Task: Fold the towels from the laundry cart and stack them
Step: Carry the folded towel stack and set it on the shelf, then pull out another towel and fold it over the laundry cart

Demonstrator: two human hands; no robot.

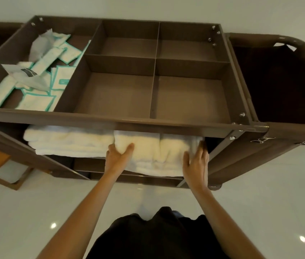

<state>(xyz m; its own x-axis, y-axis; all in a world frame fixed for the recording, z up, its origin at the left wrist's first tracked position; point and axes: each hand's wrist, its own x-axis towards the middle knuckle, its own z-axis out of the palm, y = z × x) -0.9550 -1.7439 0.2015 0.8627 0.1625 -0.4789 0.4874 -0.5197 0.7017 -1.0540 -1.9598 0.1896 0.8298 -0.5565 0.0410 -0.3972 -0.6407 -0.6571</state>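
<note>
A brown laundry cart (166, 126) stands in front of me with its top tray divided into compartments. On the shelf under the tray lie two piles of folded white towels. The right pile (157, 152) sticks out over the shelf's front edge. My left hand (118, 154) grips its left front corner, thumb on top. My right hand (196, 161) holds its right side, fingers reaching along the towel into the shelf. The left pile (67, 141) lies untouched beside it.
White and teal packets and wrappers (35, 71) fill the tray's left compartment. A dark cloth bag (282, 81) hangs on the cart's right end. An open cart door (22, 152) angles out at the left. Glossy white floor (35, 212) lies below.
</note>
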